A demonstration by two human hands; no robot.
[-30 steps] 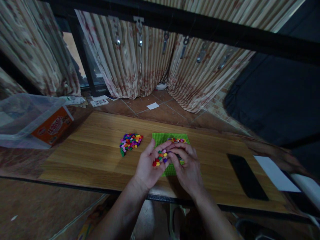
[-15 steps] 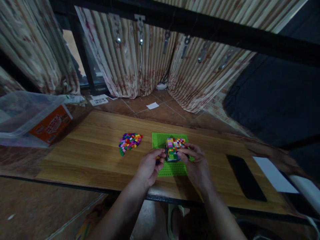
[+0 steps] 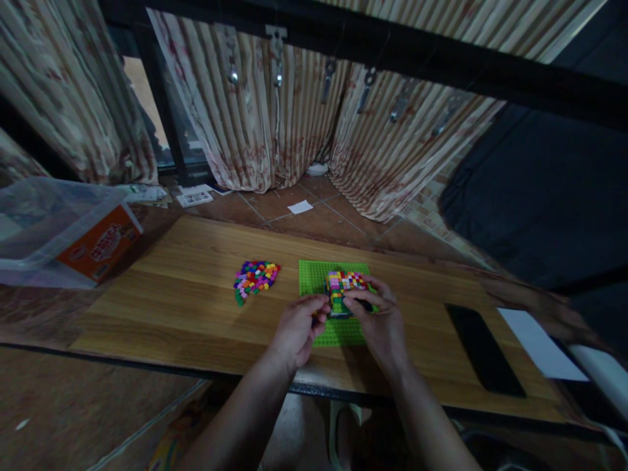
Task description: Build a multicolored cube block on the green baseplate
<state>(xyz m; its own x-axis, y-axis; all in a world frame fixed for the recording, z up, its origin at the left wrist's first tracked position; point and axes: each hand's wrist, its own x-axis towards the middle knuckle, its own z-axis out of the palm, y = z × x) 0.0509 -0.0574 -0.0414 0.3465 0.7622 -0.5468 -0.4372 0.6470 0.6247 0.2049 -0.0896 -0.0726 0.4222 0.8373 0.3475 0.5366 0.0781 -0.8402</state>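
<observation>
On a green studded baseplate (image 3: 308, 273) stands a low block built of many-coloured toy bricks (image 3: 338, 280). My left hand (image 3: 300, 327) is at the block's left side, its fingers curled and thumb against forefinger; small dark and orange toy bricks show partly between the fingers. Over the block's right side is my right hand (image 3: 385, 320), its thumb and forefinger closed together at the top front of the block. Whatever is between those fingertips is too small to make out. The right fingers hide part of the block. A loose pile of small coloured bricks (image 3: 256, 280) lies left of the baseplate.
The wooden table (image 3: 186, 307) carries a black flat slab (image 3: 483, 350) and a white sheet (image 3: 537, 343) at the right. A clear plastic bin (image 3: 44, 226) with an orange label stands at the left. Striped curtains (image 3: 245, 118) hang behind a dark bar.
My left hand has shifted slightly right, closer to the block. My right thumb has moved a little left and up over the block's front; the pile looks unchanged.
</observation>
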